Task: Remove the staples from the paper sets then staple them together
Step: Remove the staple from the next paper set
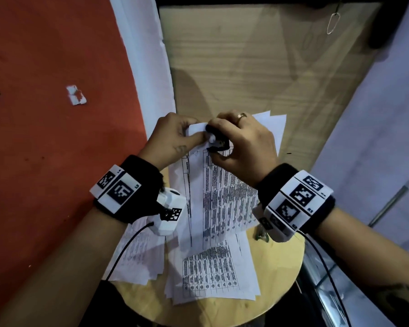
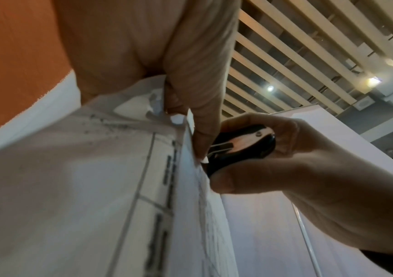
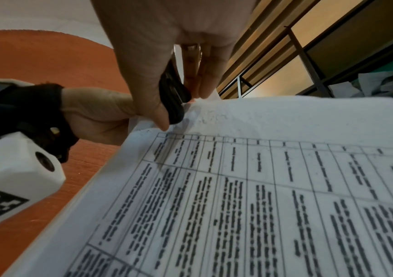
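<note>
A set of printed table sheets (image 1: 222, 199) is lifted at its far corner above the round wooden table (image 1: 279, 274). My left hand (image 1: 175, 135) pinches that top corner (image 2: 178, 131) between thumb and fingers. My right hand (image 1: 243, 142) grips a black staple remover (image 1: 219, 143), its claws pressed at the same corner. The left wrist view shows the staple remover (image 2: 245, 144) with metal claws against the paper edge. In the right wrist view the staple remover (image 3: 174, 93) sits between thumb and fingers on the printed set (image 3: 261, 187). The staple itself is hidden.
More printed sheets lie on the table: one stack (image 1: 220, 272) at the front, another (image 1: 137, 256) at the left under my left wrist. A small metal object (image 1: 261, 234) lies beside my right wrist. A scrap of paper (image 1: 76, 95) lies on the orange floor.
</note>
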Action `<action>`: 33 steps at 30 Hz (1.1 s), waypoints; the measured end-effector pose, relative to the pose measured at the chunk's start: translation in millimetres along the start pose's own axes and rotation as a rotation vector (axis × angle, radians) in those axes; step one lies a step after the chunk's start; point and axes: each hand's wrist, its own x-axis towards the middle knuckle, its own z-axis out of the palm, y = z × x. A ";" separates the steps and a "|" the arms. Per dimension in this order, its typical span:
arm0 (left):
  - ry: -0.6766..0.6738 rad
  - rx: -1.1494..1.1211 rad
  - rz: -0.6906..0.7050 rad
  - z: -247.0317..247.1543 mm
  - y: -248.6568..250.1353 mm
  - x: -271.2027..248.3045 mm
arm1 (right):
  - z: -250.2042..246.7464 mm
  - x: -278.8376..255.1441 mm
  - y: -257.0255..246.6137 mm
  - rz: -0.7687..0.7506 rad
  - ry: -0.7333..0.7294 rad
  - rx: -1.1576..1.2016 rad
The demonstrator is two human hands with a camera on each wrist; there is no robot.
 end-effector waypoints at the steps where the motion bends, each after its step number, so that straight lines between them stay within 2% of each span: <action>1: 0.000 -0.002 -0.001 -0.3 0.1 0.1 | -0.4 0.6 -0.1 -0.012 -0.002 0.002; 7: -0.010 -0.023 -0.017 1.2 -0.7 -1.8 | -2.5 3.7 -1.9 -0.076 -0.023 -0.018; 13: 0.060 0.042 0.030 1.6 1.2 -4.9 | 1.3 4.0 -2.7 -0.108 0.000 0.006; 25: 0.109 -0.026 0.008 0.1 0.4 -6.7 | 0.9 8.2 -4.8 -0.133 0.006 0.036; 33: 0.083 -0.048 -0.002 -1.8 -0.7 -6.8 | 1.0 9.5 -1.3 -0.144 -0.019 0.047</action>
